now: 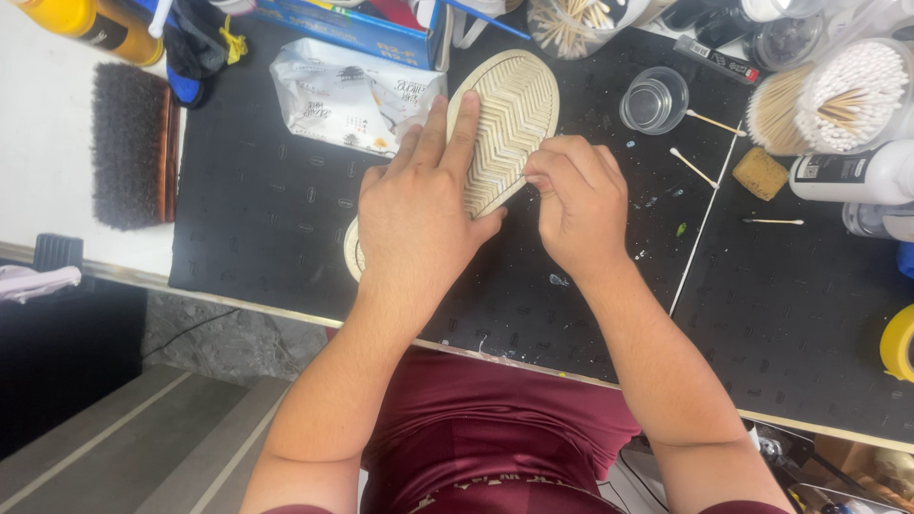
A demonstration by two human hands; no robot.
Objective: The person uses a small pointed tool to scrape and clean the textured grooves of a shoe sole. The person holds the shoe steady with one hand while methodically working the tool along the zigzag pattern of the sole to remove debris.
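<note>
Shoe (509, 119) lies sole-up on the black tabletop (267, 219), its cream rubber tread cut in a ridged herringbone. Left hand (419, 214) lies flat over the heel half, fingers spread, apparently pinning it so it cannot slide. Right hand (576, 200) is curled tight at the sole's edge, fingertips pinched together; whether they grip a small tool I cannot tell. Cotton swabs (693, 168) lie loose beside a clear cup (654, 99), and a bristly dark brush (131, 145) rests well apart
</note>
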